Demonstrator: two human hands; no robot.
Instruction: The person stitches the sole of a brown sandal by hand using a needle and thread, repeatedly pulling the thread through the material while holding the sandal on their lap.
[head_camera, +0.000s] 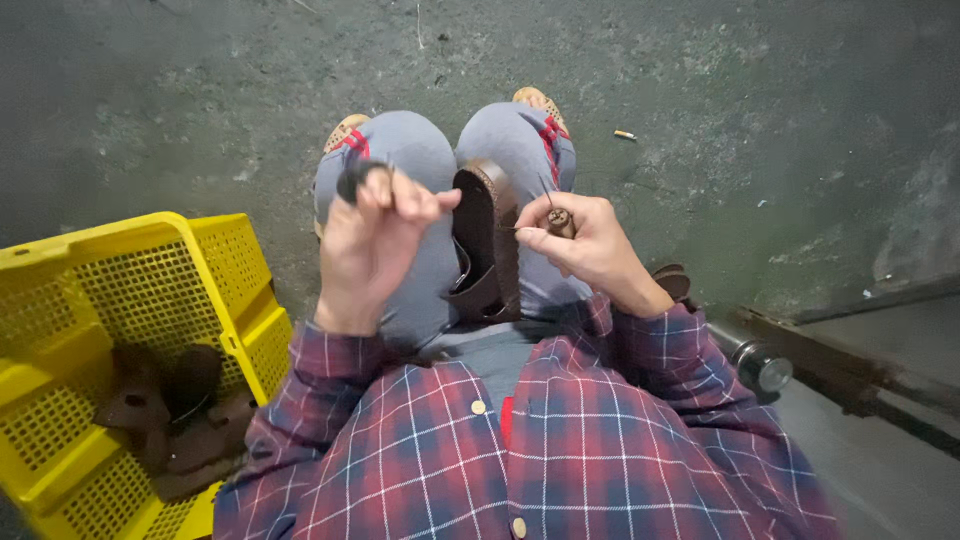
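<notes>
Two hands above grey-trousered lap: left hand (375, 235) pinched shut on small dark rounded piece (352, 180), right hand (590, 245) closed around wooden-handled awl (556, 219) beside brown leather sandal (487, 245) upright between knees; yellow perforated plastic crate (120, 300) holds brown leather pieces (175, 415).

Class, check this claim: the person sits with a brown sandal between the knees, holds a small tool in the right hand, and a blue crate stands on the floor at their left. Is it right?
Not quite. The head view shows the crate is yellow, not blue. The sandal, the tool in the right hand and the crate's place at the left are as stated.
</notes>
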